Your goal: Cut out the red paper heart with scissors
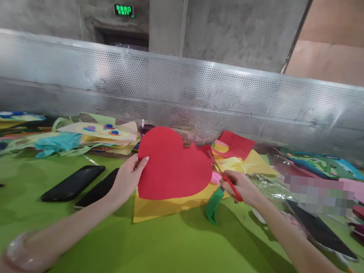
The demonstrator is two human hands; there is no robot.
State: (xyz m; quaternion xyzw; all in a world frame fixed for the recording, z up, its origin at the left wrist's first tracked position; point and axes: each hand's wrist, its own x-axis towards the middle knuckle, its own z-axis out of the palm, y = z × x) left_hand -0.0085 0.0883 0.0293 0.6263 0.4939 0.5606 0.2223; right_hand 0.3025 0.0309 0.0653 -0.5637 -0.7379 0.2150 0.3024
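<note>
"Head view: where is the red paper heart (171,170)?"

"In the middle, raised in front of the metal barrier (240,90), with part of a yellow sheet (160,209) showing below it. The left hand (131,172) pinches its left edge, thumb on the front face."

"And the right hand (237,185)?"

"Curled around the red handles of the scissors (233,188). The blades point up and left to the heart's right edge; I can't tell whether they touch it."

"What crowds them?"

"Two flat black phones, the nearer one (97,188) partly behind the left forearm, the other phone (73,183) just beside it. A green strip (213,206) and a pink scrap (215,178) lie by the scissors. Red paper (236,146) and crumpled yellow paper (233,164) sit behind, with shiny clear plastic (270,187) to the right, then a dark flat device (321,231). Wrinkled teal material (57,144) and layered paper sheets (122,133) lie farther left."

"How do the shapes and edges look?"

"The heart is matte and flat, its lobes rounded, the dip between them jagged. The barrier, full of small holes, bounds the back. Smooth green surface (154,257) shows between the forearms, in front of the yellow sheet."
</note>
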